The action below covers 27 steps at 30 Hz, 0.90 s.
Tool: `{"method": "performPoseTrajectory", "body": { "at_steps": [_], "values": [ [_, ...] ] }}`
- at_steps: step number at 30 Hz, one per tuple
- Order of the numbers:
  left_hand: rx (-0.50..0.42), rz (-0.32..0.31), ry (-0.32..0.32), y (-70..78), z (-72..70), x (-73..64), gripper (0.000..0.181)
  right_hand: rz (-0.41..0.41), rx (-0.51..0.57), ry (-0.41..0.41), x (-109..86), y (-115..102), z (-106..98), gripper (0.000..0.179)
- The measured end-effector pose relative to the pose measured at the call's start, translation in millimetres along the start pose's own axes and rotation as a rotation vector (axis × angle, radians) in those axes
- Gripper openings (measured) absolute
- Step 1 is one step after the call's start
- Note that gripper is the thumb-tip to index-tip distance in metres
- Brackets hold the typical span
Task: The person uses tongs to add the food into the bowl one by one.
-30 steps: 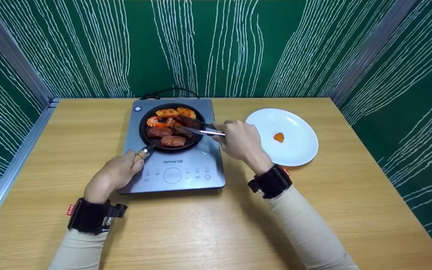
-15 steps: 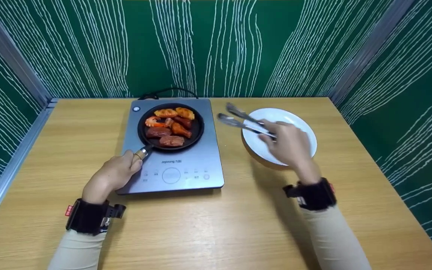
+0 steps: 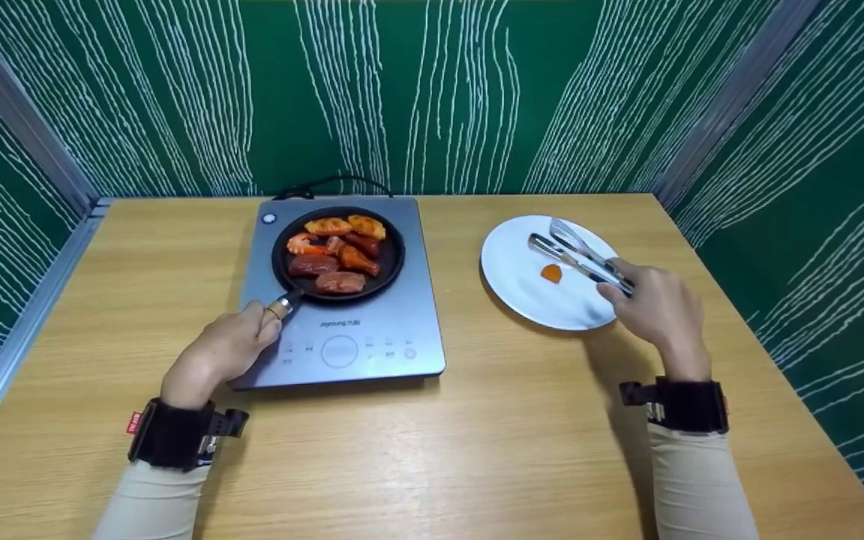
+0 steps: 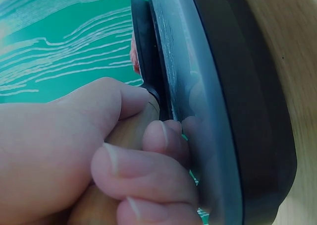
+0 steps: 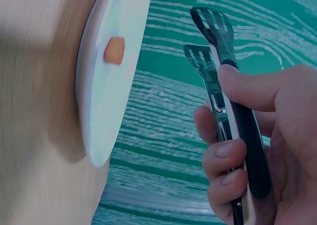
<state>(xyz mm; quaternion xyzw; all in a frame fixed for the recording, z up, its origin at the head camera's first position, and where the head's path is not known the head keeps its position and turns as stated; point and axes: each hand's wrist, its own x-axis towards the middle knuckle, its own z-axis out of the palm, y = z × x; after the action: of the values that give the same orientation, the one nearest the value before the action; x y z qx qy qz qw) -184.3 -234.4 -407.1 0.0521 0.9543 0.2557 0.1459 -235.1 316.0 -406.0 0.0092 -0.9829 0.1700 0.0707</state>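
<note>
My left hand [image 3: 226, 341] grips the wooden handle [image 4: 131, 131] of a small black frying pan [image 3: 394, 274], its fingers curled round it. In the pan lie a drumstick [image 3: 358, 259], a shrimp [image 3: 304, 244], two brown meat pieces [image 3: 340, 282] and two yellow-orange pieces [image 3: 367, 226]. My right hand [image 3: 661, 311] holds metal tongs [image 5: 242, 131] with black grips, thumb on one side and fingers on the other. The tongs' slotted ends are apart with nothing between them, above a white plate [image 3: 511, 289]. One orange piece [image 3: 551, 273] lies on that plate.
The pan sits on a grey induction cooker [image 3: 402, 330] at the left of the wooden table [image 3: 417, 457]. A black cable [image 3: 342, 178] runs behind it. Green panels [image 3: 462, 90] with white lines stand at the back and sides.
My right hand has moved the tongs away from the pan, rightward to over the plate. The tongs' ends have left the food in the pan. My left hand keeps its grip on the handle.
</note>
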Motion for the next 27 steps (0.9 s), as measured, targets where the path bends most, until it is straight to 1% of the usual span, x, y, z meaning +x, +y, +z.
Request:
{"method": "performPoseTrajectory", "body": {
  "at_steps": [3, 6, 9, 11, 19, 27],
  "values": [
    [-0.001, -0.004, -0.003, 0.5, 0.4, 0.4, 0.027, 0.022, 0.002, -0.034, -0.1, 10.2, 2.3, 0.055],
    [-0.001, 0.005, 0.001, 0.8, 0.8, 0.3, 0.026, 0.052, -0.005, -0.091, 0.3, 18.3, 4.0, 0.059],
    [-0.007, 0.011, 0.006, 0.5, 1.2, -0.4, 0.024, 0.079, -0.009, -0.148, 2.7, 22.7, 6.1, 0.062],
    [-0.013, 0.009, 0.006, 0.3, 1.2, -1.1, 0.024, 0.089, -0.007, -0.169, 4.2, 23.8, 8.2, 0.063],
    [-0.021, -0.002, 0.001, -0.8, 1.3, -1.5, 0.024, 0.11, -0.023, -0.161, 5.3, 23.9, 16.7, 0.057],
    [-0.02, 0.002, 0.008, -0.5, 0.9, -1.2, 0.025, 0.121, -0.034, -0.168, 5.6, 23.6, 18.3, 0.056]
  ]
}}
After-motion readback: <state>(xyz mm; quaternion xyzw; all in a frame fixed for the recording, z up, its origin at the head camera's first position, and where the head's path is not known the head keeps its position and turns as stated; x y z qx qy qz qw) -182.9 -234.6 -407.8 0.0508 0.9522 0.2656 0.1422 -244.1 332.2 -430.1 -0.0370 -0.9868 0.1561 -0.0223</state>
